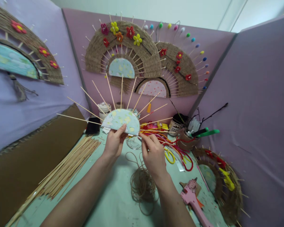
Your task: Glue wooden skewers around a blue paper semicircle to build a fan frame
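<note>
A half-round piece covered in pale blue floral fabric (119,119) is held up above the table, with thin wooden sticks (122,91) fanning out from its curved edge. My left hand (115,140) grips its flat lower edge, thumb on the front. At its lower right corner my right hand (153,151) is closed, fingertips pinched at the corner; what they hold is too small to make out. Below the hands lies a loose tangle of brown twine (143,186).
A bundle of sticks (73,167) lies at left beside brown cardboard (38,164). Red and yellow pipe cleaners (161,138), a pot of pens (186,142), a pink glue gun (194,198) and a woven fan (232,195) are at right. Woven fans (149,60) hang behind.
</note>
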`<state>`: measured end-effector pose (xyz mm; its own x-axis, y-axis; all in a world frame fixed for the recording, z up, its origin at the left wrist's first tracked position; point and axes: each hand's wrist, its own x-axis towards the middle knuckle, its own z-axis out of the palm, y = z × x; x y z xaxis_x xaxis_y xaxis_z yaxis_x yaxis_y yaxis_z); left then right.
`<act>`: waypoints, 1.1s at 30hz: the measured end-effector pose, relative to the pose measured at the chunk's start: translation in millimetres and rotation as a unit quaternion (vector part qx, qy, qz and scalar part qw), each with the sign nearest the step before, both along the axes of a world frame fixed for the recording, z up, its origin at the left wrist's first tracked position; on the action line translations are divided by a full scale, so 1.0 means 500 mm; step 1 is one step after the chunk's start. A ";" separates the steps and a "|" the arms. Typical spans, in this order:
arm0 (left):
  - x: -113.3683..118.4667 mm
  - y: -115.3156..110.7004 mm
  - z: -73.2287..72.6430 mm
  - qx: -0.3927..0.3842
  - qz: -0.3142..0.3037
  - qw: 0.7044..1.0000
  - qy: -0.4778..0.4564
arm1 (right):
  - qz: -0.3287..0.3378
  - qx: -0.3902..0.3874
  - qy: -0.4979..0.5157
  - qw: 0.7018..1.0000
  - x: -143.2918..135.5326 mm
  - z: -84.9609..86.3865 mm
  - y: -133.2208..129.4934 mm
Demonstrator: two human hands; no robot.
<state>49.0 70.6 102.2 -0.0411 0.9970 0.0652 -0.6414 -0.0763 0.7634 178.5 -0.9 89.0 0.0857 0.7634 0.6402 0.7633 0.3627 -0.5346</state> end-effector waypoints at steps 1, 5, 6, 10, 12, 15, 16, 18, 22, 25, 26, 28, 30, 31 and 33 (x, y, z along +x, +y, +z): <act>0.000 -0.001 0.001 0.000 -0.001 1.000 -0.001 | 0.001 0.000 0.001 1.000 0.000 0.000 0.000; 0.002 -0.005 0.004 0.000 0.000 1.000 -0.004 | 0.004 0.003 0.001 1.000 -0.003 -0.001 -0.001; 0.003 -0.005 0.005 -0.001 0.001 1.000 -0.006 | 0.005 0.004 0.002 1.000 -0.004 -0.001 -0.001; 0.004 -0.006 0.004 -0.001 0.003 1.000 -0.016 | 0.010 0.009 0.006 1.000 -0.007 -0.002 0.001; 0.004 -0.006 0.003 0.000 0.003 1.000 -0.018 | 0.010 0.012 0.004 1.000 -0.006 -0.003 0.002; 0.004 -0.005 0.002 0.005 0.005 1.000 -0.016 | 0.008 0.018 -0.003 1.000 -0.006 -0.005 0.003; 0.005 -0.005 0.002 0.007 0.005 1.000 -0.017 | 0.006 0.019 -0.006 1.000 -0.006 -0.006 0.003; 0.006 -0.007 0.004 0.010 0.003 1.000 -0.021 | 0.004 0.021 -0.012 1.000 -0.007 -0.007 0.004; 0.008 -0.012 0.007 0.005 0.004 1.000 -0.027 | 0.008 0.023 -0.015 1.000 -0.009 -0.007 0.006; 0.004 -0.008 0.005 0.005 0.004 1.000 -0.026 | 0.013 0.018 -0.022 1.000 -0.002 -0.001 0.004; 0.001 -0.005 0.004 0.005 0.005 1.000 -0.025 | 0.009 0.016 -0.028 0.999 0.004 0.002 0.003; -0.008 0.002 0.004 0.008 0.011 1.000 -0.024 | -0.013 0.013 -0.044 0.999 0.021 0.009 0.001; -0.017 0.009 0.006 0.012 0.019 0.999 -0.027 | -0.047 0.007 -0.060 0.997 0.042 0.015 -0.001; -0.021 0.011 0.008 0.014 0.024 0.999 -0.029 | -0.065 -0.002 -0.066 0.996 0.053 0.018 -0.002; -0.028 0.014 0.014 0.018 0.031 0.999 -0.037 | -0.097 -0.037 -0.078 0.992 0.073 0.022 -0.004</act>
